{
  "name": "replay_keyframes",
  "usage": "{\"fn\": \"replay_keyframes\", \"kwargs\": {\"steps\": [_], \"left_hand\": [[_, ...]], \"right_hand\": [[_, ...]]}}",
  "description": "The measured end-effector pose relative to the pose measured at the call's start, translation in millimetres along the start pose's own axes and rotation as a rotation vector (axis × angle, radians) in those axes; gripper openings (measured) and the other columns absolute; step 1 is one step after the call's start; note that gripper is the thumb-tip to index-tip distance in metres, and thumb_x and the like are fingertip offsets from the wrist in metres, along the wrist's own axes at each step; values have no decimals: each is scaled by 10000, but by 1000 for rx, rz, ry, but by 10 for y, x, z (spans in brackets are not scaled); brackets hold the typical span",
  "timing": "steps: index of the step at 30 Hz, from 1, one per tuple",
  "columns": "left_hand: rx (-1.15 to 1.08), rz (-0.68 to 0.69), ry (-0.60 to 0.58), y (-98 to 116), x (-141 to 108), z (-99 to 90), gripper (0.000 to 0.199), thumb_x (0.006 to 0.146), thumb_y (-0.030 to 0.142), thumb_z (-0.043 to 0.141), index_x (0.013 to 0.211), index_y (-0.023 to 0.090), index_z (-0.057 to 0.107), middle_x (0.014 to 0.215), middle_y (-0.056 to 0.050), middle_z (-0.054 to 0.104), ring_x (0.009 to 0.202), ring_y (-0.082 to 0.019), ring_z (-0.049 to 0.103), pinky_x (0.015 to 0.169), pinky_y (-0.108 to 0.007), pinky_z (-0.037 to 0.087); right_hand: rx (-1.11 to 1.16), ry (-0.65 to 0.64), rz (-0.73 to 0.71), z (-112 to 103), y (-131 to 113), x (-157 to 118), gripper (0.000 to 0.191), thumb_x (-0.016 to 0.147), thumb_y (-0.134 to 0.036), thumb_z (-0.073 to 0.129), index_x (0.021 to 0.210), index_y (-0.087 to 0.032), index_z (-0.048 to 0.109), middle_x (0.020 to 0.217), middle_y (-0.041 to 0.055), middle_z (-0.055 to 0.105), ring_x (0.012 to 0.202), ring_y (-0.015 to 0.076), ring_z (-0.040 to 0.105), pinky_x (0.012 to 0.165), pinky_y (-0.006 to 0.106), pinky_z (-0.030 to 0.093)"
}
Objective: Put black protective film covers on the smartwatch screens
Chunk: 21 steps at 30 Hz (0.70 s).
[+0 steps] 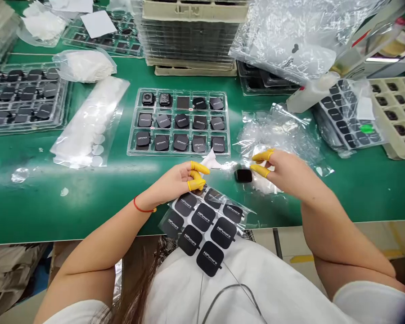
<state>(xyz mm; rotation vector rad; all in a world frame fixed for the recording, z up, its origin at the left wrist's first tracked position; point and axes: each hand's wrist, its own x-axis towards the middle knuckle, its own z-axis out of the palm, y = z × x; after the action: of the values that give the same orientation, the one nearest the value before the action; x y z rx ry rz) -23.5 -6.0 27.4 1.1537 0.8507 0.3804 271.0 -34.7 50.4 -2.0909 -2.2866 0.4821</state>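
My left hand (184, 181), with yellow finger cots, is closed on the upper edge of a clear sheet of black "HiFuture" stickers (203, 217), which hangs over the table edge onto my lap. A white crumpled cloth or paper (211, 160) shows just above those fingers. My right hand (276, 168), also in yellow cots, has thumb and forefinger apart beside crumpled clear film, with nothing visible between them. Just left of it lies a black rounded-square watch face (243, 176). A clear tray (132, 135) behind holds several black square pieces, two of them uncovered watch faces.
More filled clear trays (65, 105) stand at the left, near a strip of round white stickers (91, 121). Stacked trays (191, 42) rise at the back. Clear film (276, 130), a white bottle (312, 93) and a beige tray (393, 139) are at the right.
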Motion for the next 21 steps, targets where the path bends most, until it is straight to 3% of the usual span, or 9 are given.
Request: {"fn": "replay_keyframes", "kwargs": {"steps": [2, 4, 8, 11, 13, 17, 19, 21], "left_hand": [[28, 14, 17, -9, 6, 38, 315, 808, 296, 688, 1079, 170, 589, 735, 37, 591, 707, -86, 600, 750, -261, 463], [43, 26, 16, -11, 4, 90, 315, 804, 285, 680, 1079, 162, 588, 737, 34, 585, 706, -84, 580, 748, -261, 458], [82, 65, 2, -21, -21, 164, 321, 800, 276, 667, 1089, 155, 591, 746, 27, 573, 698, -84, 551, 725, -262, 446], [106, 85, 9, -46, -22, 171, 330, 804, 277, 663, 1104, 158, 591, 753, 22, 574, 711, -93, 558, 738, -273, 456], [121, 100, 22, -67, -11, 172, 319, 813, 266, 649, 1108, 160, 591, 760, 20, 576, 715, -94, 559, 744, -275, 460], [151, 179, 39, -119, 12, 188, 333, 847, 247, 612, 1165, 168, 555, 741, 34, 556, 681, -82, 542, 739, -267, 466], [172, 266, 48, -146, 11, 185, 452, 842, 243, 635, 1266, 191, 488, 766, 36, 561, 718, -91, 562, 778, -272, 480], [228, 337, 53, -162, 1, 168, 578, 821, 244, 678, 1344, 231, 430, 852, 14, 593, 808, -113, 589, 826, -287, 489]], "right_hand": [[-34, -72, 107, 61, 67, -89, 302, 904, -419, 573, 1080, -200, 683, 1020, 79, 688, 776, 234, 636, 615, 327, 432], [-59, -86, 125, 167, 69, -134, 335, 892, -445, 599, 1106, -197, 670, 1023, 98, 661, 809, 253, 630, 608, 328, 430], [15, -24, -19, 372, 4, -104, 241, 858, -346, 655, 1041, -190, 669, 1005, 107, 615, 951, 281, 598, 718, 360, 470], [145, -29, -58, 405, -31, -64, 110, 810, -264, 674, 887, -190, 647, 915, 80, 627, 889, 262, 593, 720, 368, 474], [288, -15, -93, 357, -69, -53, 99, 811, -262, 665, 888, -200, 654, 894, 63, 643, 840, 240, 599, 716, 365, 481], [562, 3, -305, 171, -244, -4, 273, 927, -345, 540, 1148, -260, 676, 942, 56, 652, 857, 212, 604, 788, 375, 494], [654, -71, -356, 87, -373, 73, 432, 941, -352, 518, 1368, -294, 546, 937, 47, 643, 816, 198, 601, 761, 367, 499], [769, -197, -336, 39, -517, 185, 722, 881, -364, 620, 1531, -300, 311, 870, 18, 628, 711, 177, 582, 672, 335, 498]]}}
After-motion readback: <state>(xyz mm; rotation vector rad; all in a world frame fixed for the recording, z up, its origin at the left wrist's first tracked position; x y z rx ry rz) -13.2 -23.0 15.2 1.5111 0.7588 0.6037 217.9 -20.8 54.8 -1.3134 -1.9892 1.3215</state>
